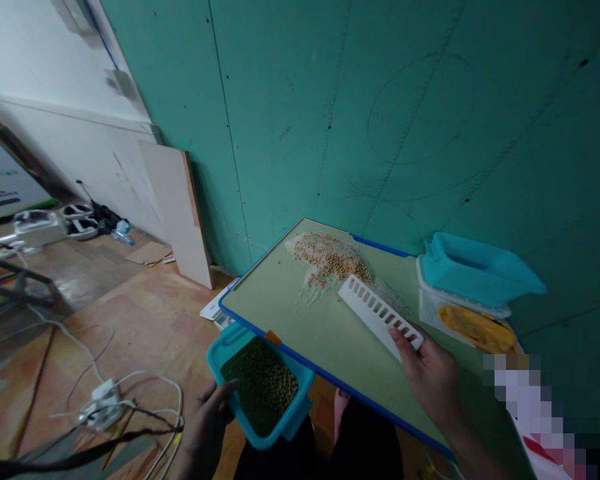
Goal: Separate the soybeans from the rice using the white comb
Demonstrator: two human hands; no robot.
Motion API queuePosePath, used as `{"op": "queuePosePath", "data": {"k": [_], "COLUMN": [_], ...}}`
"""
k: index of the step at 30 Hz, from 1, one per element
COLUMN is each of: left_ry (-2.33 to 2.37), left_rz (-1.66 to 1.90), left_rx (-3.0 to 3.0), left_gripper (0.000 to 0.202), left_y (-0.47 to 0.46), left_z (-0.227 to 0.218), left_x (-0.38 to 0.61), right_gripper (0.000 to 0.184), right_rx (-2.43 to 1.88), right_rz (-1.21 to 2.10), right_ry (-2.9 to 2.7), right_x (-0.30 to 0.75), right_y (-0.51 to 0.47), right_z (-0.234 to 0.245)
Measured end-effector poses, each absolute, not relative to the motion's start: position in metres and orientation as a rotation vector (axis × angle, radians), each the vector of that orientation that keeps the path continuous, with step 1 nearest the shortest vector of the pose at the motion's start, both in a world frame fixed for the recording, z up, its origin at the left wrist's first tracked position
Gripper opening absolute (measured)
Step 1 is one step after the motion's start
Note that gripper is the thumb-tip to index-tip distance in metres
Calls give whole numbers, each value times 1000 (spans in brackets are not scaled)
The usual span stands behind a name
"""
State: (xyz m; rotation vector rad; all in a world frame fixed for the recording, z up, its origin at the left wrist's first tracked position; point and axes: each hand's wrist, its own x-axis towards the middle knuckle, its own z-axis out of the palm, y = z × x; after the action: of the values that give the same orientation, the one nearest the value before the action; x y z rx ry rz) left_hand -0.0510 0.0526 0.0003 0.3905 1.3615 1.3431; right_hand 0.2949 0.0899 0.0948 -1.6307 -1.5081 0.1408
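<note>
My left hand (207,417) grips the side of a turquoise plastic tub (300,380), held just below the table's front edge. Inside the tub lie dark green beans (253,380) and pale tan beans (283,387). My right hand (433,373) is closed around one end of a white slotted plastic strip (375,317), slanted over the tabletop. The strip's far end reaches the near side of a loose pile of tan beans mixed with white grains (330,257). Some white grains are scattered in front of that pile.
The pale green table (275,300) has a blue edge and stands against a green wall (290,120). At its right are a turquoise bin (480,270) and a yellow cloth (475,327). A power strip (103,403) with cables lies on the floor at left, near a leaning board (177,213).
</note>
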Motion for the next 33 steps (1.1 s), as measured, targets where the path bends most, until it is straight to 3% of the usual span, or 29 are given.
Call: {"op": "queuePosePath", "data": {"k": [6, 14, 24, 33], "left_ry": [1354, 1312, 1259, 1250], "left_rz": [1323, 1342, 1307, 1334], "left_rx": [445, 387, 373, 340], "left_gripper": [36, 26, 15, 21], "left_y": [54, 52, 45, 43], "left_z": [-4, 4, 14, 22], "left_x": [-43, -41, -38, -35], "right_gripper": [34, 23, 39, 44], "right_rx": [-1556, -1338, -1000, -910], "right_rz": [249, 261, 243, 332], "right_ry": [-1607, -1837, -2009, -2054], "right_x": [296, 266, 221, 198], "right_y": [87, 67, 46, 60], "right_z": [94, 101, 94, 91]}}
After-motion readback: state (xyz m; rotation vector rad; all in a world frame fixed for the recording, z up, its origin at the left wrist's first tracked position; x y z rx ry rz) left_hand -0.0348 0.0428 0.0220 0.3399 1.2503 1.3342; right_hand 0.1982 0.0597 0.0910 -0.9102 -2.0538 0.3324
